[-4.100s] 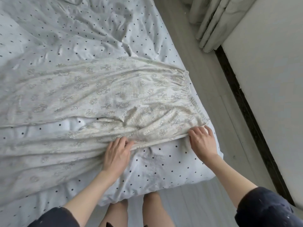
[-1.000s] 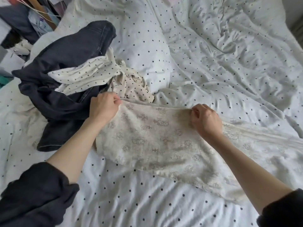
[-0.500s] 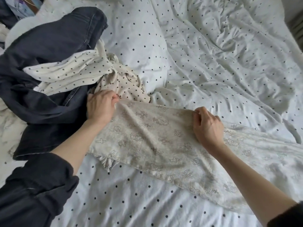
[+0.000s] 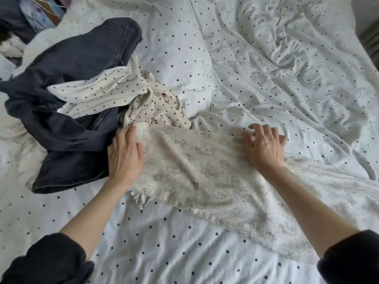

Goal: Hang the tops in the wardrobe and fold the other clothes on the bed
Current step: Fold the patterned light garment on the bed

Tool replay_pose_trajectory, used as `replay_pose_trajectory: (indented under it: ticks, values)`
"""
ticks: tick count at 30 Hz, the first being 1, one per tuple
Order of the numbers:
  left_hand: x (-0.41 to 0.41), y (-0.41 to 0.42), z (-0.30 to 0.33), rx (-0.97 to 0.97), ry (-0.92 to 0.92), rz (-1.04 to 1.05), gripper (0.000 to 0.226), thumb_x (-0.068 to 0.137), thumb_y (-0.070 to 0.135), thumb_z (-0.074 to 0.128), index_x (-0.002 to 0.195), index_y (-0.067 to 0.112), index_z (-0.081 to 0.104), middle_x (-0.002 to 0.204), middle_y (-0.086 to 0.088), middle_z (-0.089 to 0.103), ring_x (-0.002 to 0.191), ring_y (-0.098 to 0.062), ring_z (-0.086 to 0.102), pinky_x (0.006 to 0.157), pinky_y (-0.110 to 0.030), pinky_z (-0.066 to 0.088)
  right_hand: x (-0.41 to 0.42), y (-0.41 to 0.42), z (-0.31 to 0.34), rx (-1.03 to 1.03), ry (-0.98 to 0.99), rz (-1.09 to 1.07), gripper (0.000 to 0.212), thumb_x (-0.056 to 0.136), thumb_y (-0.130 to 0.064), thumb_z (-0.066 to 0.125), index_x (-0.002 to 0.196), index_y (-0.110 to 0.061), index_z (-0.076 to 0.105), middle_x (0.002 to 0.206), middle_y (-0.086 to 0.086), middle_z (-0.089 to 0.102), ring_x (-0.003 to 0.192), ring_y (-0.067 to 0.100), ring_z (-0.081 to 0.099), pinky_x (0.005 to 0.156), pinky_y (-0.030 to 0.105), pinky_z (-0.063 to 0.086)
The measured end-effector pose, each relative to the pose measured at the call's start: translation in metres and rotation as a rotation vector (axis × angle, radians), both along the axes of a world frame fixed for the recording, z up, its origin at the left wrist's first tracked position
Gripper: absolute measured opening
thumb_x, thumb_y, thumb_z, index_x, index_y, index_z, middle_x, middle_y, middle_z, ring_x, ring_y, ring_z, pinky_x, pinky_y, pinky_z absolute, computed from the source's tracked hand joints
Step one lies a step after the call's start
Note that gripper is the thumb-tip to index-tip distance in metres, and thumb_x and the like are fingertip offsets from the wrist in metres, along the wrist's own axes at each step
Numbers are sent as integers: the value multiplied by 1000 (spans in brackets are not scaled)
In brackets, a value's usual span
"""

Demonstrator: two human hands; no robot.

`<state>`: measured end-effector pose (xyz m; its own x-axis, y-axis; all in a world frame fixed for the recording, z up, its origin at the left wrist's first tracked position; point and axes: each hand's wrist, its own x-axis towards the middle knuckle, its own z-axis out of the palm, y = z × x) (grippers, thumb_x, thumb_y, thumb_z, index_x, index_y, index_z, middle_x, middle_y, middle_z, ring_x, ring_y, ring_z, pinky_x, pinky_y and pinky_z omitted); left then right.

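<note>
No readable text, labels, brands or numbers. Only patterns: cross and figure motifs on the beige printed garment [image 4: 196, 167], black dots on the bed sheet [image 4: 266, 78].

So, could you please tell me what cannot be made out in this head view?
- Printed garment: its right end leaves the frame; the right forearm covers part.
- Dark jeans: partly under the dotted cream garment.
- Clutter at top left: cropped by the edge.
- Left hand: its fingers are blurred.
</note>
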<state>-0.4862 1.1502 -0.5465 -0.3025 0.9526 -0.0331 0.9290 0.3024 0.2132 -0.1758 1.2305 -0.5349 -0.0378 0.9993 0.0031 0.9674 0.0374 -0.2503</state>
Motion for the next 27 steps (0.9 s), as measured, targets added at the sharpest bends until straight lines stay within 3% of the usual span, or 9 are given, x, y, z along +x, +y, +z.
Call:
replay_pose_trajectory:
  ticks: [5, 8, 11, 16, 17, 19, 21, 24, 27]
  values:
    - [-4, -39, -6, -99, -25, -34, 47, 101, 24, 33, 146, 12, 31, 151, -11, 33, 139, -25, 30, 113, -48, 15, -49, -81, 2, 53, 18, 334, 51, 96, -44, 33, 139, -18, 44, 146, 9, 41, 137, 30, 34, 113, 58, 11]
    - [-7, -54, -2, -44, -39, -58, 45, 97, 27, 46, 140, 12, 43, 135, -9, 54, 124, -24, 49, 107, -46, 23, -72, -104, -15, -182, -140, 408, 62, 93, -62, 11, 148, -32, 17, 158, 2, 9, 146, 26, 2, 111, 59, -12]
    - [-16, -43, 7, -117, -115, 108, 48, 92, 38, 56, 133, 14, 51, 119, -12, 64, 110, -30, 56, 92, -39, 25, -75, -100, -32, -195, -246, 374, 63, 88, -64, -6, 146, -37, -8, 156, -3, -15, 143, 23, -19, 107, 58, -23]
    - [-31, -11, 19, -330, -832, 453, 21, 83, 35, 69, 95, 20, 61, 92, -1, 60, 97, -21, 55, 87, -30, 39, -75, -100, -30, -237, -246, 399, 65, 87, -65, -8, 145, -37, -10, 155, -4, -17, 142, 22, -22, 107, 57, -25]
    - [-30, -8, 20, -337, -856, 457, 22, 82, 33, 71, 95, 19, 60, 92, -1, 59, 99, -22, 56, 90, -32, 41, -74, -100, -29, -245, -239, 404, 65, 86, -65, -8, 145, -37, -10, 154, -5, -17, 142, 22, -22, 107, 56, -25]
    - [-27, -2, 20, -359, -710, 423, 33, 81, 36, 70, 109, 21, 60, 104, 2, 56, 110, -27, 53, 104, -40, 30, -72, -98, -26, -252, -224, 415, 64, 86, -65, -5, 144, -37, -10, 154, -6, -17, 141, 20, -23, 107, 55, -25]
    - [-20, 1, 23, -299, -525, 379, 33, 83, 36, 66, 112, 21, 59, 105, 6, 51, 112, -27, 49, 102, -42, 21, -70, -97, -26, -251, -205, 426, 64, 87, -65, -2, 144, -37, -8, 154, -7, -16, 141, 18, -23, 107, 54, -26]
    - [-17, -6, 28, -71, -385, 298, 18, 86, 26, 63, 99, 13, 64, 104, -6, 57, 102, -27, 54, 94, -39, 33, -66, -98, -28, -238, -195, 445, 65, 86, -65, -1, 146, -38, -4, 152, -8, -17, 141, 18, -23, 107, 53, -26]
    - [-19, -24, 33, -25, -421, 295, 23, 88, 23, 60, 79, 3, 65, 82, -17, 64, 77, -24, 56, 74, -35, 44, -64, -98, -27, -240, -191, 460, 66, 86, -64, -1, 147, -37, -3, 153, -8, -17, 141, 18, -22, 108, 53, -24]
